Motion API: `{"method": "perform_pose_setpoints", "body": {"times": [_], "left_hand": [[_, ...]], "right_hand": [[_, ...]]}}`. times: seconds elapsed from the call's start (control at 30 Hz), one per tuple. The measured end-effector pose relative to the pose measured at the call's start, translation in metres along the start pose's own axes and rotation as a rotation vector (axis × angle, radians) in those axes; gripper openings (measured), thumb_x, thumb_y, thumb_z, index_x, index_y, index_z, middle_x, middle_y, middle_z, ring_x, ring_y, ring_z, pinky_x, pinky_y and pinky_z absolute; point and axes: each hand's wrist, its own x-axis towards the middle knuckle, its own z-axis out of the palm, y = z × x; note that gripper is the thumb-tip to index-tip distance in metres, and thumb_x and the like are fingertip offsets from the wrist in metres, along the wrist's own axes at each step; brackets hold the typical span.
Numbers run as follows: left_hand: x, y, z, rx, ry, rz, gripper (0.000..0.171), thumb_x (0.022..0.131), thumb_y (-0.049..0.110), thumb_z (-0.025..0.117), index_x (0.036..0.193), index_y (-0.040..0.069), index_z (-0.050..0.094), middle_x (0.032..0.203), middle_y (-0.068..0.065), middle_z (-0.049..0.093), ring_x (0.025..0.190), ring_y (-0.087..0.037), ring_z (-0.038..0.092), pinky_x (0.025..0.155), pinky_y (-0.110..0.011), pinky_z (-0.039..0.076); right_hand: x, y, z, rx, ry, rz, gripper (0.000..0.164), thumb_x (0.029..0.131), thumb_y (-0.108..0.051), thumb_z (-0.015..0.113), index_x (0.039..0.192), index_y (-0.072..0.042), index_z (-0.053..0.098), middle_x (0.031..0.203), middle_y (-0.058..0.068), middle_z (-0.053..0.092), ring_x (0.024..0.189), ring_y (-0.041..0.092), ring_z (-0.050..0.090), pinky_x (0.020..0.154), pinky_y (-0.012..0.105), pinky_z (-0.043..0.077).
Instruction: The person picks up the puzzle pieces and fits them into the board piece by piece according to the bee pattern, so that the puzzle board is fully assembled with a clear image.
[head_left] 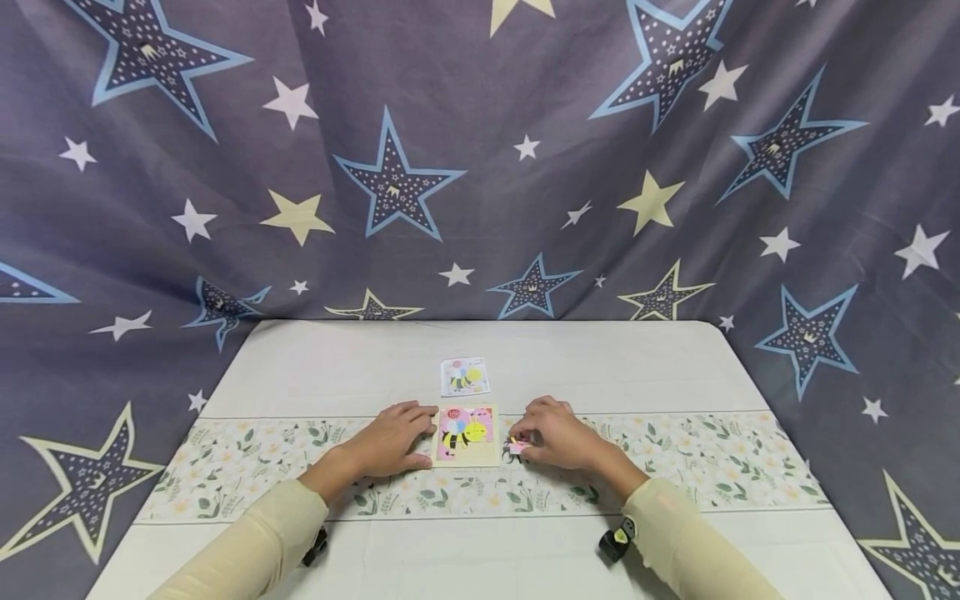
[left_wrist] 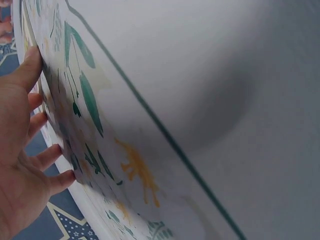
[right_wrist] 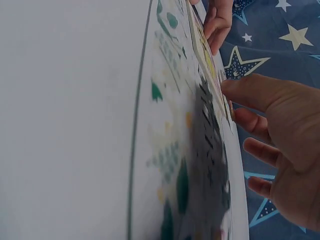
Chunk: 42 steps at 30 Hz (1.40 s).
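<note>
A square bee jigsaw puzzle (head_left: 480, 456) lies on the floral band of the tablecloth, its lower right part bare pale board. My left hand (head_left: 397, 437) rests against its left side, fingertips near the upper corner and thumb by the lower one; the left wrist view shows that hand (left_wrist: 20, 145) with fairly straight fingers. Just right of the board, my right hand (head_left: 558, 435) pinches a small pink and yellow puzzle piece (head_left: 517, 447) between thumb and fingers. In the right wrist view the right hand (right_wrist: 285, 135) mostly hides the piece.
Behind the puzzle lies a card (head_left: 465, 377) with the same bee picture. The white table (head_left: 337, 350) ends at a star-patterned curtain (head_left: 480, 208). Dark wrist devices sit below both sleeves, the right one (head_left: 617, 540) close to the tabletop.
</note>
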Motion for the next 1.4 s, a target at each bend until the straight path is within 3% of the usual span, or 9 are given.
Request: {"method": "perform_pose_setpoints", "body": {"times": [0.57,0.87,1.4], "left_hand": [[0.001,-0.002,0.002,0.002,-0.002,-0.001,0.055,0.095,0.049,0.068,0.135,0.012,0.061,0.159,-0.011,0.045,0.147,-0.044,0.038,0.122,-0.062,0.031],[0.001,-0.003,0.002,0.007,0.005,0.010,0.054,0.095,0.049,0.068,0.134,0.012,0.061,0.158,-0.011,0.045,0.146,-0.044,0.040,0.121,-0.062,0.032],[0.001,-0.003,0.002,0.012,0.007,0.021,0.054,0.095,0.050,0.067,0.134,0.012,0.060,0.158,-0.011,0.045,0.146,-0.044,0.039,0.121,-0.062,0.032]], "right_hand": [[0.034,-0.024,0.014,0.011,-0.046,-0.028,0.028,0.087,-0.029,0.080,0.114,-0.023,0.078,0.107,-0.005,0.069,0.126,0.026,0.054,0.101,0.050,0.043],[0.052,-0.036,0.026,-0.031,-0.102,-0.053,0.029,0.089,-0.033,0.077,0.118,-0.028,0.077,0.109,-0.009,0.069,0.124,0.020,0.053,0.100,0.043,0.043],[0.059,-0.047,0.029,-0.064,-0.139,-0.044,0.030,0.093,-0.036,0.075,0.123,-0.029,0.075,0.117,-0.007,0.070,0.127,0.019,0.051,0.102,0.046,0.043]]}}
